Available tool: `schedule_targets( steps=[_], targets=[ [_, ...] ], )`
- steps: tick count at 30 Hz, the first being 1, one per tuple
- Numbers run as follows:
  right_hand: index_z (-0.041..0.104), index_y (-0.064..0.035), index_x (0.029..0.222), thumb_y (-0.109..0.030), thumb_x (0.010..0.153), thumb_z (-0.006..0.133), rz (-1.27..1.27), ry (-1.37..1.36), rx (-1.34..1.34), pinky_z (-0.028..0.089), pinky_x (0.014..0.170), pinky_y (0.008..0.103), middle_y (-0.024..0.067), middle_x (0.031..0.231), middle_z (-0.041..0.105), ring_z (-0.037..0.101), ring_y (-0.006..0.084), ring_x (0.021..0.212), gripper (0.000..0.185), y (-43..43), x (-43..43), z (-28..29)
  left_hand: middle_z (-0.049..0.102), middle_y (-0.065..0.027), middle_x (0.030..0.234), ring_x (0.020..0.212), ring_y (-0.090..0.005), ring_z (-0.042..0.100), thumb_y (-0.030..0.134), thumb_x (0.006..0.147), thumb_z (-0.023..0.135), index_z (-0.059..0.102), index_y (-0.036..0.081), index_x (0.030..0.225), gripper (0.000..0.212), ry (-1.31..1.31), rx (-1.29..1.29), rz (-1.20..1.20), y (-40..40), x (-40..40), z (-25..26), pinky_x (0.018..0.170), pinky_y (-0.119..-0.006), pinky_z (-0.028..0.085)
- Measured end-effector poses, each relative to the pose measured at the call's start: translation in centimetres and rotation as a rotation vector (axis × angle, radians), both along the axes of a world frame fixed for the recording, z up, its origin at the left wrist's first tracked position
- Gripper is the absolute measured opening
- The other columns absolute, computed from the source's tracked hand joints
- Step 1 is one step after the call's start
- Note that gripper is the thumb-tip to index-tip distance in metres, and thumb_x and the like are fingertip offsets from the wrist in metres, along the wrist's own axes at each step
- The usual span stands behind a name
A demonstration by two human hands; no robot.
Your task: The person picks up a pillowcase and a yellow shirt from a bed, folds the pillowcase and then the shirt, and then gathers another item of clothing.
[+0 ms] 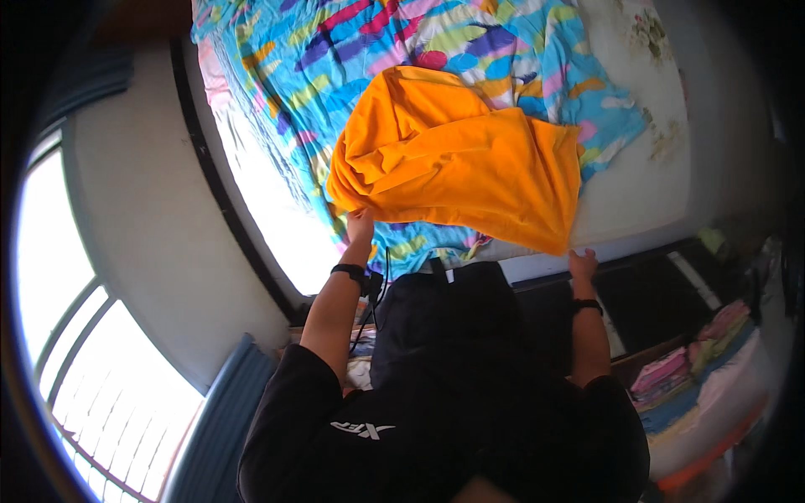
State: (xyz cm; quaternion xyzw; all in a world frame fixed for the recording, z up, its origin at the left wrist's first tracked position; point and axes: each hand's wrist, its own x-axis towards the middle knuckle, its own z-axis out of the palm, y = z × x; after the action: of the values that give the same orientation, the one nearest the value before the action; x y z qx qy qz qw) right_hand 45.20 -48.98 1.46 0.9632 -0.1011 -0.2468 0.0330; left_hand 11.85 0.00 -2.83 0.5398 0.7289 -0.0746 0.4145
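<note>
A crumpled orange cloth (pixel 465 170) of soft, velvety fabric lies partly over a multicoloured patterned bedspread (pixel 352 56). My left hand (pixel 360 224) pinches its near left edge. At the cloth's near right corner, my right hand (pixel 583 263) holds the tip, and the fabric between that corner and the upper right one is drawn fairly straight. The far left part is bunched into loose folds. Both wrists wear dark bands, and a thin black cable (pixel 377 302) hangs by the left one.
The bed's pale floral sheet (pixel 654 188) shows at the right. To the left are a pale wall (pixel 144 176), a bright barred window (pixel 119 390) and a blue curtain (pixel 217 415). Folded fabrics (pixel 692 358) are stacked at the lower right, behind me.
</note>
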Motion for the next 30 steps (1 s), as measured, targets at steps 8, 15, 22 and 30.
schedule_targets(
  steps=[8, 15, 22, 30],
  targets=[
    [0.054, -0.0017, 0.103, -0.01, 0.076, 0.063, 0.915, -0.053, 1.147, 0.043, 0.082, 0.0396, 0.0159, 0.095, 0.058, 0.053, 0.034, 0.093, 0.03, 40.3, -3.0, 3.7, 0.056, -0.0053, 0.075, 0.05, -0.0109, 0.046, 0.044, 0.066, 0.078, 0.053, 0.003, 0.106, 0.062, -0.45, -0.044, 0.926, 2.2, 0.8, -0.6, 0.043, -0.024, 0.035],
    [0.061, 0.0002, 0.103, -0.036, 0.073, 0.066, 0.316, 0.145, 0.4, 0.046, 0.084, 0.0395, 0.0195, 0.103, 0.062, 0.059, 0.0363, 0.095, 0.047, 59.4, -4.8, -0.8, 0.056, -0.0056, 0.117, 0.105, -0.0234, 0.054, 0.045, 0.084, 0.06, 0.049, 0.008, 0.121, 0.053, -0.865, -0.338, 1.167, 6.3, -0.1, 1.2, 0.088, -0.038, 0.041],
    [0.057, 0.0037, 0.099, -0.024, 0.086, 0.054, 0.61, -0.116, 0.918, 0.045, 0.075, 0.0401, 0.0214, 0.091, 0.062, 0.059, 0.0351, 0.086, 0.031, 54.2, -2.5, 0.9, 0.06, -0.0054, 0.109, 0.097, -0.0177, 0.058, 0.031, 0.092, 0.051, 0.054, 0.003, 0.113, 0.035, -1.038, -0.461, 0.97, 6.5, 1.8, 7.1, 0.086, -0.028, 0.043],
    [0.056, 0.0056, 0.105, -0.023, 0.09, 0.05, 0.529, -0.403, 0.94, 0.046, 0.072, 0.0371, 0.019, 0.089, 0.062, 0.06, 0.0304, 0.08, 0.033, 46.9, 4.5, 13.6, 0.062, 0.0014, 0.09, 0.078, -0.0061, 0.054, 0.027, 0.094, 0.049, 0.062, 0.002, 0.096, 0.028, -1.295, -0.043, 0.642, 5.4, 5.1, 18.7, 0.069, -0.021, 0.04]
  ],
)
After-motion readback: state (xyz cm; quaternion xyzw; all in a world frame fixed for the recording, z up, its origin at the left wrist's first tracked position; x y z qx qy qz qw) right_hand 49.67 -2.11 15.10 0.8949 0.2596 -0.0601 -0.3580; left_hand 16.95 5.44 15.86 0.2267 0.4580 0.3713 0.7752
